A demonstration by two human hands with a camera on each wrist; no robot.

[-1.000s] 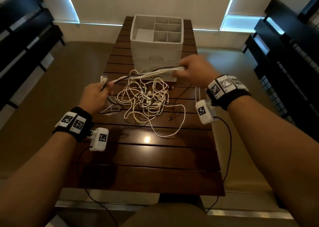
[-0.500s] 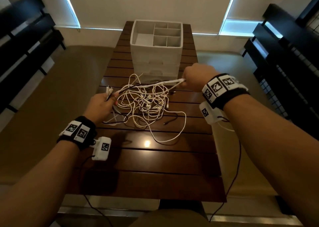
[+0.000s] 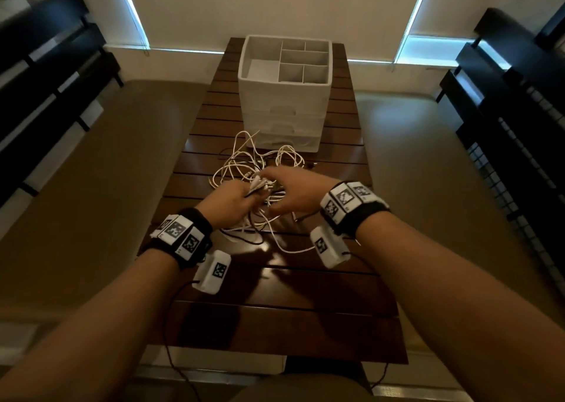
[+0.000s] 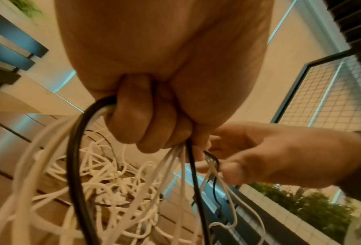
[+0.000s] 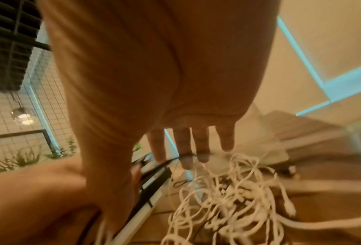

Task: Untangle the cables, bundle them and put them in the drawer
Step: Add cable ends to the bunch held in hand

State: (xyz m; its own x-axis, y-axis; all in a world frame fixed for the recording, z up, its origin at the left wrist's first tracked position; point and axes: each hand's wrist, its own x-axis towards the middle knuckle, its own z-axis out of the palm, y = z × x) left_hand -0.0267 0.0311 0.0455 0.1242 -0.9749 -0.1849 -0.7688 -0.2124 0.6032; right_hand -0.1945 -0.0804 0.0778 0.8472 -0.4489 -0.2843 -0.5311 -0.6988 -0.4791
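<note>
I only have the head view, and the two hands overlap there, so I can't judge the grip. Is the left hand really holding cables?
Observer: Yes. In the left wrist view the left hand is a fist round several white cables and one black cable.
Operator: And the right hand?
Observer: The right hand pinches a few strands right beside that fist.
Operator: Is it fully closed?
Observer: No. The right wrist view shows its other fingers straight, above the tangle on the table.
</note>
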